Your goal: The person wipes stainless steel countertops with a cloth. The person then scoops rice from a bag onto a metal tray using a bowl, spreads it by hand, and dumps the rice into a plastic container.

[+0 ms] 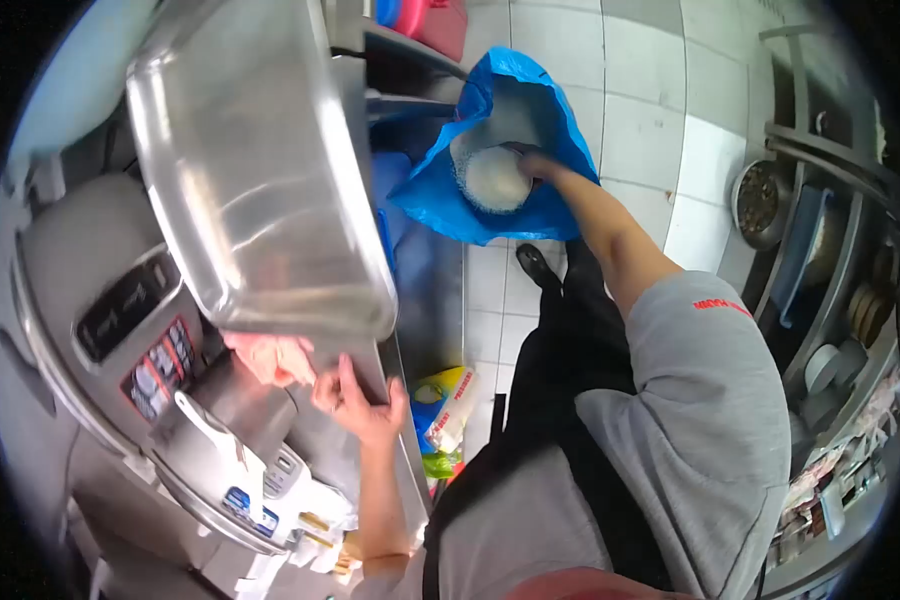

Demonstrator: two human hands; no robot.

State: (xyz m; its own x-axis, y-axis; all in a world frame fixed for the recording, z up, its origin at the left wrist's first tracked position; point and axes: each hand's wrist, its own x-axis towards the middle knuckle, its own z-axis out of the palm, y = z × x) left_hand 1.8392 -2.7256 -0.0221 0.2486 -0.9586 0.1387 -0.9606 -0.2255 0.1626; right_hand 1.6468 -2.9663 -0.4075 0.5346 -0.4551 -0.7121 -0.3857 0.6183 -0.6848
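My right hand (537, 168) reaches down into a large open blue plastic bag (545, 215). Its fingers close on the edge of a round container heaped with white grains (498, 181) that look like rice; the container's wall is mostly hidden. More pale grain lies behind it inside the bag. My left hand (363, 405) rests on the edge of the steel counter (375, 372), fingers apart and holding nothing. Close beside its fingertips is a crumpled pink cloth (270, 357), and a big rectangular steel pan (260, 180) lies just beyond.
A white spatula (210, 425) and a small scale-like device (285, 475) lie on the counter at lower left, near a grey appliance (110, 270). Yellow and blue packets (445, 405) are below the counter. Shelves with dishes and a metal bowl (760, 203) stand along the right.
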